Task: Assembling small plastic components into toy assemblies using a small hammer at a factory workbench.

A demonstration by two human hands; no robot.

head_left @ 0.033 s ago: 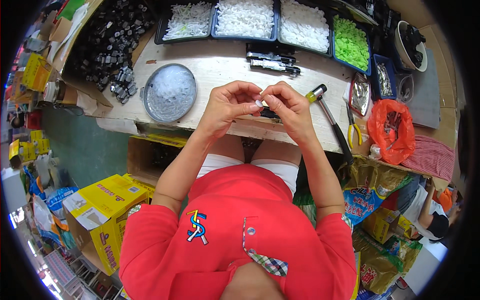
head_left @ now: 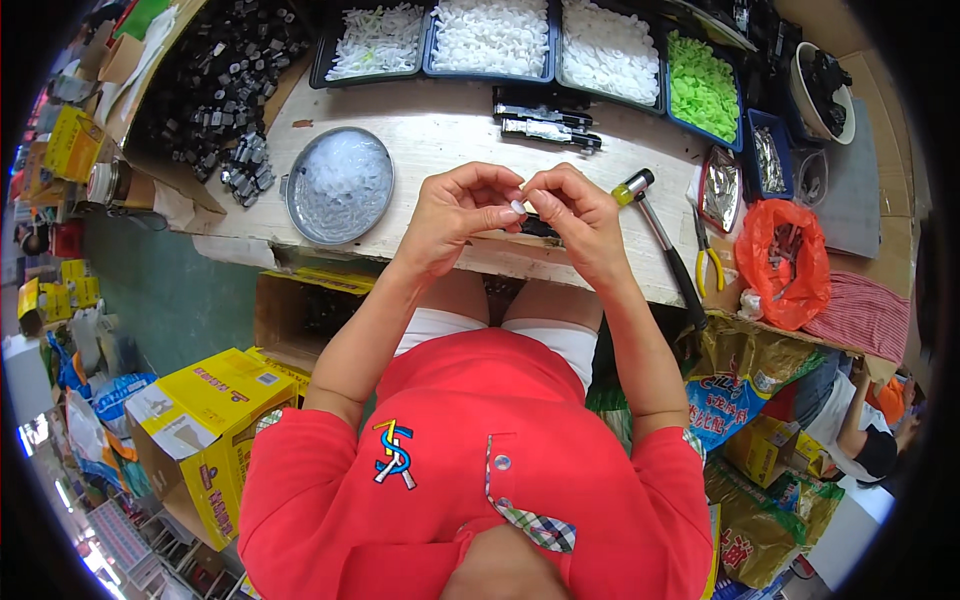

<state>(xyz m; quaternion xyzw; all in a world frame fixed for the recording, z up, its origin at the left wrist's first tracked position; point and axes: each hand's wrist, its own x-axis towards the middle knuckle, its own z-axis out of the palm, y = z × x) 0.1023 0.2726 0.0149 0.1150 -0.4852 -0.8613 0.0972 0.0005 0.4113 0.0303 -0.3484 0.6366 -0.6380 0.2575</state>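
My left hand (head_left: 447, 218) and my right hand (head_left: 582, 218) meet above the near edge of the white workbench. The left thumb and fingers close on a small white piece (head_left: 518, 207). Right against it, the fingertips of my right hand are pinched together; whatever they hold is too small and covered to name. A dark part (head_left: 540, 227) lies on the bench below the fingertips, partly hidden by my hands. Beyond them lie black-and-silver metal assemblies (head_left: 548, 133). To the right of my right hand is a hammer (head_left: 668, 240) with a yellow-ended head and black handle.
A round metal dish (head_left: 345, 241) of translucent, jelly-like stuff stands left. Trays of white pieces (head_left: 490, 38) and green pieces (head_left: 700, 85) line the back. Black metal parts (head_left: 225, 80) are heaped far left. Yellow-handled pliers (head_left: 708, 262) and a red plastic bag (head_left: 785, 265) lie right.
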